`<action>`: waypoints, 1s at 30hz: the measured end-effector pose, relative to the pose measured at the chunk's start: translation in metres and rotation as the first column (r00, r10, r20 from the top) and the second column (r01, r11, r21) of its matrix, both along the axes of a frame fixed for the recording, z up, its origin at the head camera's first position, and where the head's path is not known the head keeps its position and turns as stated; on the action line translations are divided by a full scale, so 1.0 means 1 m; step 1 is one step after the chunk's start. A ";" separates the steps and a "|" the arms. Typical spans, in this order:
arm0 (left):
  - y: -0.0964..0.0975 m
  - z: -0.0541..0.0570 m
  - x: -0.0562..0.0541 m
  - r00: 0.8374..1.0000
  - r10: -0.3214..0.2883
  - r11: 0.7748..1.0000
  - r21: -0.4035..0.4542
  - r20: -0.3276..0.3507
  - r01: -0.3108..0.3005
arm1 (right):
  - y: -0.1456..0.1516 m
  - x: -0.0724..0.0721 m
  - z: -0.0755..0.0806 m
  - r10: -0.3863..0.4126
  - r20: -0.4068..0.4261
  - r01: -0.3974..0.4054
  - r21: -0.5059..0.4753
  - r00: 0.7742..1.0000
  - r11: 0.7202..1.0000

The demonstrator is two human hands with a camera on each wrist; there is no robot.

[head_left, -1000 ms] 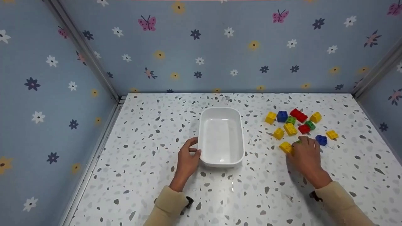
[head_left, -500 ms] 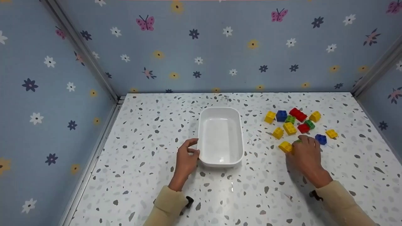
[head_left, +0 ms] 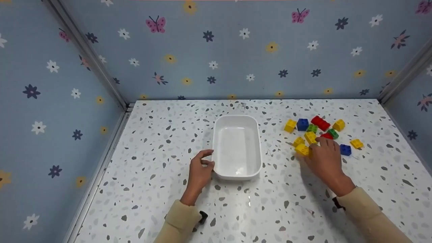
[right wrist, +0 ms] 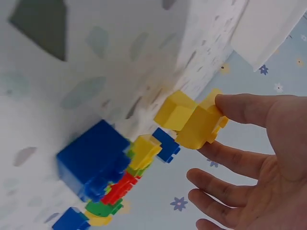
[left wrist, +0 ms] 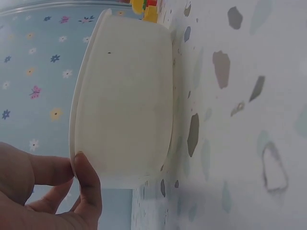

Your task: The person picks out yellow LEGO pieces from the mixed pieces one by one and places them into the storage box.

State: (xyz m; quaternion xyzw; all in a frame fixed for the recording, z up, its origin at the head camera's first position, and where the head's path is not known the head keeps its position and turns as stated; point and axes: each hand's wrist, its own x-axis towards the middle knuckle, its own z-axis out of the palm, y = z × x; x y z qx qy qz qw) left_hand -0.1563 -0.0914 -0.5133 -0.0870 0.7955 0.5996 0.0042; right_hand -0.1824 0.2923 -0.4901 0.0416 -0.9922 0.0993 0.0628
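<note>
A white plastic tub [head_left: 237,175] stands on the speckled table, and my left hand [head_left: 199,173] pinches its left rim. The left wrist view has that thumb and a finger on the edge of the tub [left wrist: 124,96]. Farther right, my right hand [head_left: 325,158] pinches a yellow toy building brick [head_left: 302,150] between thumb and index finger; the other fingers are spread. In the right wrist view this yellow brick [right wrist: 195,128] is raised beside another yellow block [right wrist: 173,111]. The right hand hides part of a red brick [head_left: 326,135].
Loose bricks lie around the right hand: a blue one [head_left: 302,124], a long red one [head_left: 320,123], a green one [head_left: 312,128], a flat yellow one [head_left: 356,143], another blue one [head_left: 345,150] and several more. A flower-patterned wall [head_left: 236,50] rises behind the table.
My right hand has moved slightly up and left with the yellow brick, nearer the other yellow bricks. My left hand and the tub have stayed put.
</note>
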 end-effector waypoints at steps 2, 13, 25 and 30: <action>0.000 0.000 0.000 1.000 0.001 1.000 0.000 0.004 -0.001 | -0.005 -0.001 0.003 0.018 -0.020 -0.017 0.006 1.000 1.000; 0.000 0.000 0.002 1.000 0.002 0.999 0.039 0.004 -0.002 | -0.034 -0.006 0.021 0.104 -0.109 -0.106 -0.013 0.989 0.994; -0.002 -0.001 0.000 0.999 0.001 0.998 0.061 0.044 -0.004 | -0.062 -0.011 0.032 0.182 -0.180 -0.183 0.012 0.967 0.983; -0.004 -0.002 -0.002 0.998 -0.003 0.996 0.090 0.067 -0.003 | -0.075 -0.012 0.039 0.205 -0.186 -0.205 0.016 0.961 0.979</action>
